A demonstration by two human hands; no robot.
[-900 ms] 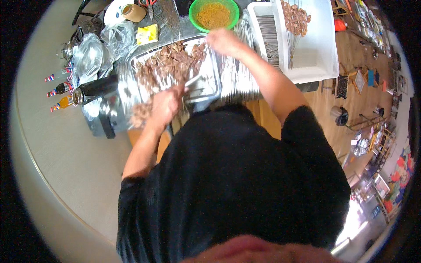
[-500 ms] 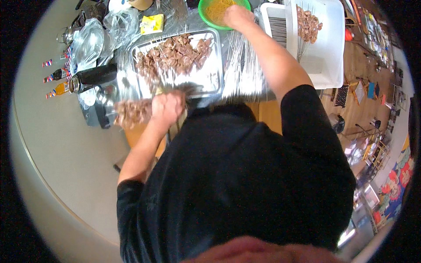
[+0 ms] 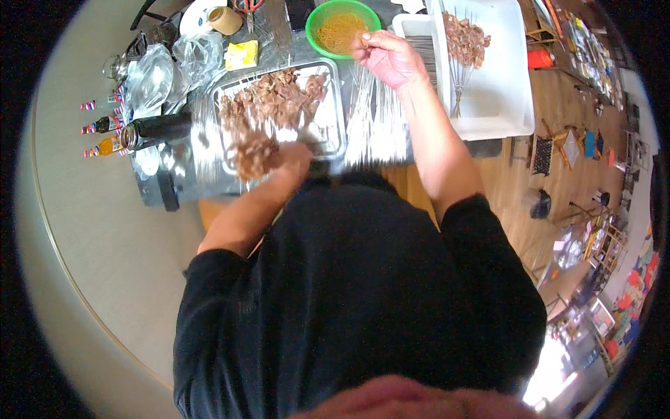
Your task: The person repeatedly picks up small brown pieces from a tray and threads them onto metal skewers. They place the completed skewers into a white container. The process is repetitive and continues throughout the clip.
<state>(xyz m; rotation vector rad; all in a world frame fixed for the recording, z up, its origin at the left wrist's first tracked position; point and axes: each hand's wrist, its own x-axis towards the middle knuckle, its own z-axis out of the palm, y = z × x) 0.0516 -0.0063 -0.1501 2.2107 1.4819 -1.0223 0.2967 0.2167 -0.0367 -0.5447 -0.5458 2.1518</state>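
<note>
My left hand [image 3: 296, 159], partly blurred, is closed around the stick ends of a bundle of meat skewers [image 3: 255, 155]. Brown meat is packed at the bundle's left end, over the near edge of a metal tray [image 3: 326, 143]. More meat skewers [image 3: 279, 98] lie heaped in that tray. My right hand [image 3: 392, 61] is raised just right of a green bowl [image 3: 312, 35], thumb and fingertips pressed together; whatever they pinch is too small to make out. Thin yellow loops that look like rubber bands [image 3: 340, 33] fill the bowl.
Loose metal skewers [image 3: 380, 126] lie right of the tray. A white bin [image 3: 499, 105] holds a bunch of meat skewers [image 3: 466, 43]. Bottles [image 3: 105, 146], a dark jar [image 3: 157, 131], plastic bags [image 3: 155, 77], a yellow packet [image 3: 241, 55] and red-handled scissors [image 3: 249, 7] crowd the left side.
My right hand has come out of the green bowl toward me, its fingertips pinched. My left hand has brought the skewer bundle right and slightly up, to the tray's near edge.
</note>
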